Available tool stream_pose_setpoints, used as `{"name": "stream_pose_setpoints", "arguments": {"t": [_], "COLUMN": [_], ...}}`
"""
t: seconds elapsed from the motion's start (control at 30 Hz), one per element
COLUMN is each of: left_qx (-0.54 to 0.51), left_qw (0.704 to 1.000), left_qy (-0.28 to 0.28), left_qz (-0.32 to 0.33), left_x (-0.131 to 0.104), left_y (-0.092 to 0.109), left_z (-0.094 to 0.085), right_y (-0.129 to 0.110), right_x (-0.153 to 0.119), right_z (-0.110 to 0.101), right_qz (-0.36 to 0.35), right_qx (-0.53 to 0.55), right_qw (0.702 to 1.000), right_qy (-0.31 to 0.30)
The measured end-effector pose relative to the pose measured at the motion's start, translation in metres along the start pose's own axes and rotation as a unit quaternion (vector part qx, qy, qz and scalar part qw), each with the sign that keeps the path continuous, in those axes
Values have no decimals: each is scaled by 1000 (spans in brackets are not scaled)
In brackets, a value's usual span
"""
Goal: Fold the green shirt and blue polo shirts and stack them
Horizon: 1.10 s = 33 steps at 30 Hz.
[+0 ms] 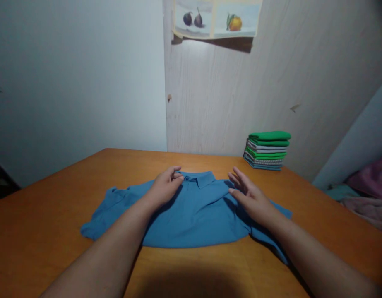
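A blue polo shirt (197, 219) lies spread on the table, front side up. Its collar points away from me, and its lower part is not visible below a straight near edge. The sleeves reach out to the left and right. Over the shirt, close to the left side of the collar, is my left hand (166, 184), fingers loosely bent and holding nothing that I can see. My right hand (249, 198) hovers above the right shoulder with thumb and fingers apart and nothing between them.
At the table's far right corner stands a stack of folded clothes (267, 151), green, grey and blue. The orange-brown wooden table (54, 211) meets a wall behind. Two fruit pictures (217, 18) hang there. Crumpled fabric (371, 190) lies beyond the right edge.
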State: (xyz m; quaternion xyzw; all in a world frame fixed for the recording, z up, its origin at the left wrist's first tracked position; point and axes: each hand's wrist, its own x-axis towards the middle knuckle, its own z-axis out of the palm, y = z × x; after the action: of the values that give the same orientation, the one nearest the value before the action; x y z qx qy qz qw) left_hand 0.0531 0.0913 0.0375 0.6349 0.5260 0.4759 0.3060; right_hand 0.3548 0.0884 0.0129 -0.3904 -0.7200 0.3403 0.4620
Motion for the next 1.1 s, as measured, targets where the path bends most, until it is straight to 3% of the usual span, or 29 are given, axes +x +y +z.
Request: {"name": "stream_pose_setpoints", "arguments": {"t": [0.13, 0.3, 0.43, 0.53, 0.73, 0.83, 1.0, 1.1], "left_qx": [121, 195, 241, 272, 288, 286, 287, 283], "left_qw": [992, 972, 942, 921, 914, 914, 913, 914], "left_qy": [-12, -116, -225, -274, -283, -285, -290, -291], "left_qz": [35, 55, 56, 46, 31, 30, 25, 22], "left_x": [1, -4, -10, -11, -10, -11, -13, -14], "left_y": [2, 10, 10, 7, 5, 6, 11, 14], "left_z": [-3, -3, 0, 0, -1, -1, -1, -2], "right_y": [14, 18, 17, 15, 18, 18, 6, 5], "right_x": [8, 7, 4, 5, 7, 9, 11, 8], "right_z": [-17, -35, -43, -52, -77, -81, -64, -47], "right_qz": [55, 78, 96, 129, 184, 168, 85, 51], "right_qx": [-153, -292, -315, -312, -345, -361, -338, -311], "right_qw": [986, 950, 932, 926, 905, 904, 930, 940], "right_qy": [28, -73, -152, -169, -170, -159, -118, -133]}}
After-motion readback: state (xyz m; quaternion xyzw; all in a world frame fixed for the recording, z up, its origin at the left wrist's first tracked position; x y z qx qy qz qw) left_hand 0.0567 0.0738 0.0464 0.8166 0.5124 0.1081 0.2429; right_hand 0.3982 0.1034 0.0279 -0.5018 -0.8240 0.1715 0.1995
